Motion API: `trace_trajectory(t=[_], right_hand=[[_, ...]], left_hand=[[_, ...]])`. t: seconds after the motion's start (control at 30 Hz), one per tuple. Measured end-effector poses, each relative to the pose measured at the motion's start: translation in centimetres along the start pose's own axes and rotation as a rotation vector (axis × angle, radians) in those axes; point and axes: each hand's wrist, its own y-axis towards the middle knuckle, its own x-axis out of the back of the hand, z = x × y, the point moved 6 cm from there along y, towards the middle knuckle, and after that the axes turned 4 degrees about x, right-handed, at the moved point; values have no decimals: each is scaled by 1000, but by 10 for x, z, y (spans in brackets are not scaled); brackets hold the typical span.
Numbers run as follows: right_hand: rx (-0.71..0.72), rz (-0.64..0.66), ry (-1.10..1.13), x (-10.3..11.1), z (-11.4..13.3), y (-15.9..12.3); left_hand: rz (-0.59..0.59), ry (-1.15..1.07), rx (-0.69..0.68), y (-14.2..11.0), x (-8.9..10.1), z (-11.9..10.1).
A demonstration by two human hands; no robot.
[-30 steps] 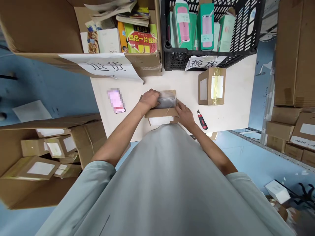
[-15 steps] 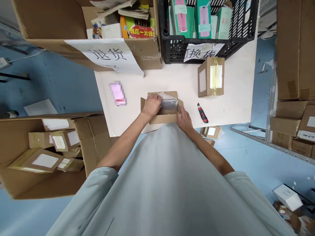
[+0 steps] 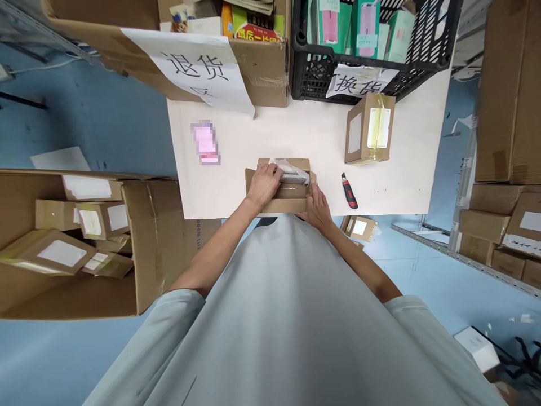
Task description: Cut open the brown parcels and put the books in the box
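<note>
A small open cardboard box (image 3: 284, 206) lies near the front edge of the white table, its flaps spread. In it is a grey item in clear plastic wrap (image 3: 296, 175), partly hidden by my fingers. My left hand (image 3: 265, 183) reaches over the box's left side, its bent fingers closed on the left end of the wrapped item. Against the box's right side, my right hand (image 3: 318, 207) grips the wall and flap. To the right of that hand lies a red and black box cutter (image 3: 349, 192), blade out.
A taped carton (image 3: 359, 138) stands at the right. Behind are a large carton (image 3: 266, 73) of packets and a black crate (image 3: 313, 73) of green boxes. A pixelated pink object (image 3: 206, 144) lies left. A big carton (image 3: 156, 237) of parcels stands lower left.
The wrapped item now shows as a narrower strip towards the box's far side, with more brown cardboard visible in front of it. Both hands stay on the item and box. The view has shifted slightly.
</note>
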Motion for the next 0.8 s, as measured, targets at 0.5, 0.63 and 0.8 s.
trace_trajectory(t=[0.5, 0.63, 0.8], right_hand=[[64, 20, -41, 13, 4, -2], [84, 52, -55, 18, 3, -3], [58, 21, 63, 30, 0, -6]], left_hand=[[-67, 22, 2, -1, 0, -13], [-30, 19, 22, -4, 5, -15], [-64, -54, -12, -27, 33, -22]])
